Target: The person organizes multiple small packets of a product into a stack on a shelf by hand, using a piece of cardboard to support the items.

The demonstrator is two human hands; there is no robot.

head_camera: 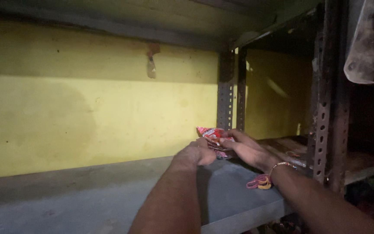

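Both my hands reach to the back right corner of a grey metal shelf (87,190). My left hand (198,152) and my right hand (247,149) together grip a small red and white packet (212,134), held just above the shelf next to the slotted metal upright (226,93). My right wrist wears a thin bracelet (280,165). The lower part of the packet is hidden behind my fingers.
A pink and yellow rubber band bundle (259,182) lies on the shelf near my right wrist. A yellow wall (87,112) backs the shelf. A rusty slotted post (325,108) stands at right, with a hanging plastic bag (369,43) above it.
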